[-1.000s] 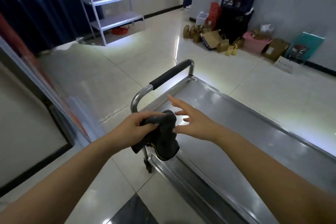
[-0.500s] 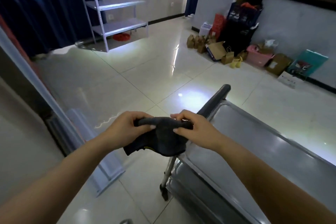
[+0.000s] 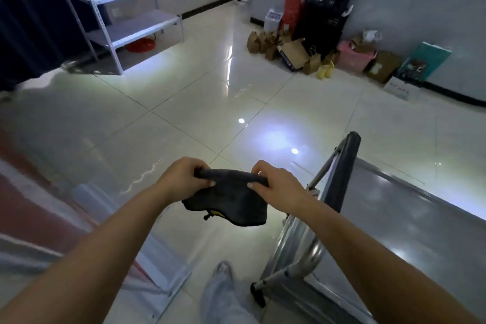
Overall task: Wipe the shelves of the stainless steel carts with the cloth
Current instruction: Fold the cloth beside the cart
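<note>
Cloth, dark, soft, folded, pinched by both hands

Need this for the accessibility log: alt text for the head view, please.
Both hands, left hand and right hand, grip the top edge of a dark grey cloth held in the air over a glossy tiled floor. A stainless steel cart with a black-gripped handle stands to the right, not yet touched by the cloth.

We hold cloth between left hand and right hand, above floor; cart right, rack far left.
</note>
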The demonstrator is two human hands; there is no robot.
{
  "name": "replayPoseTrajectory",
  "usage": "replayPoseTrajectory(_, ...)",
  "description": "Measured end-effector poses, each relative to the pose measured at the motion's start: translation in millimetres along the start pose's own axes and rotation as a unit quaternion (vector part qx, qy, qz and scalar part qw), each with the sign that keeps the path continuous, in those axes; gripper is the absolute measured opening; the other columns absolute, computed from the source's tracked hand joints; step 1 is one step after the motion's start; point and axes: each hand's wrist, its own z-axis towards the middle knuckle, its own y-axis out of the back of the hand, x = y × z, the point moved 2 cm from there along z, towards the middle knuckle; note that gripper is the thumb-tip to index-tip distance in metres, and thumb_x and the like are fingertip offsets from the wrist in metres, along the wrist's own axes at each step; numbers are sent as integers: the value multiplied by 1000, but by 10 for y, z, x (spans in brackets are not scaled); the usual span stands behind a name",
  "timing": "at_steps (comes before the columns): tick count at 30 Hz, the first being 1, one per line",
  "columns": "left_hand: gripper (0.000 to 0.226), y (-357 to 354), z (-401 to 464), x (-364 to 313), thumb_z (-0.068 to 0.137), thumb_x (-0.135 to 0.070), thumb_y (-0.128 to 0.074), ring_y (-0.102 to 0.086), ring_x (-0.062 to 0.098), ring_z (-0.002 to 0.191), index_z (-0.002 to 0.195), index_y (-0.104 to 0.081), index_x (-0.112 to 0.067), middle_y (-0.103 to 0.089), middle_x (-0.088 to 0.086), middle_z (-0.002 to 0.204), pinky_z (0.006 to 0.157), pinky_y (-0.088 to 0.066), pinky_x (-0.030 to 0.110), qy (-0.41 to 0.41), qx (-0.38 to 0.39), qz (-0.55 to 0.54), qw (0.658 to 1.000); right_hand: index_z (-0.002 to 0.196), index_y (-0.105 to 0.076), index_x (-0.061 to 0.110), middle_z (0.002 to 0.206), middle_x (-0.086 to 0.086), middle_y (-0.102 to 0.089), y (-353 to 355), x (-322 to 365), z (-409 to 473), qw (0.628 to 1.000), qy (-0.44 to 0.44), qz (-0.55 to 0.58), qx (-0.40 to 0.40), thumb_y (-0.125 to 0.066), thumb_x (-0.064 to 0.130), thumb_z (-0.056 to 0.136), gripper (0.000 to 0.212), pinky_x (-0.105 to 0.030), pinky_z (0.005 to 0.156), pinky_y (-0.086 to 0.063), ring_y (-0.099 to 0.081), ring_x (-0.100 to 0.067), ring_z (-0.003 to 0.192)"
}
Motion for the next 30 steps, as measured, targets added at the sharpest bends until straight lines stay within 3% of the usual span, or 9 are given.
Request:
replayPoseTrajectory(5,7,211,922,-19,87,-25,-65,-60,22,83,84,-62,-20,-64,2,83,78,-53,43,-1,0,17,1000,103,-54,34,94,7,-69,153,-249,833,997,-23,62,-50,-54,39,94,11,-29,73,-50,-61,-16,84)
replayPoseTrajectory(10,9,268,1752,30,90,-28,-61,-60,22,78,87,-55,-22,-62,1,80,67,-49,33,1,17,34,999,109,-61,37,99,15,-69,353,-490,1531,996,-33,54,-69,-51,36,94,18,-27,79,-48,-61,-12,91)
replayPoseTrajectory(16,11,246,2634,-401,88,-26,-63,-61,10,80,89,-57,-35,-64,-10,82,69,-53,31,-88,92,69,989,112,-62,37,104,16,-68,800,-1008,1690,988,-90,67,-109,-49,36,95,21,-30,82,-48,-61,-10,94)
replayPoseTrajectory(19,13,87,3082,-813,89,-25,-62,-59,1,83,95,-60,-36,-64,-16,85,71,-50,28,-165,132,104,972,110,-62,33,100,14,-68,1047,-1303,1634,977,-130,89,-144,-51,34,95,18,-35,82,-49,-61,-12,91)
replayPoseTrajectory(24,15,-174,3891,-1546,83,-20,-68,-60,5,71,79,-62,-32,-65,-9,75,66,-49,28,-230,234,99,939,103,-64,32,84,13,-67,1474,-1740,1543,941,-219,134,-222,-60,34,90,13,-27,71,-46,-60,-10,79)
replayPoseTrajectory(27,12,-293,4401,-2007,79,-18,-71,-62,6,71,77,-65,-29,-67,-5,77,66,-51,27,-272,320,76,904,99,-63,33,77,14,-64,1752,-1931,1550,925,-252,127,-254,-62,37,89,11,-22,65,-40,-56,-6,71)
replayPoseTrajectory(30,18,-458,4889,-2470,83,-15,-69,-62,5,71,78,-65,-32,-66,-4,77,62,-50,21,-324,388,75,859,100,-63,33,86,13,-68,1988,-2086,1572,898,-298,140,-292,-60,38,90,12,-26,72,-46,-58,-7,77)
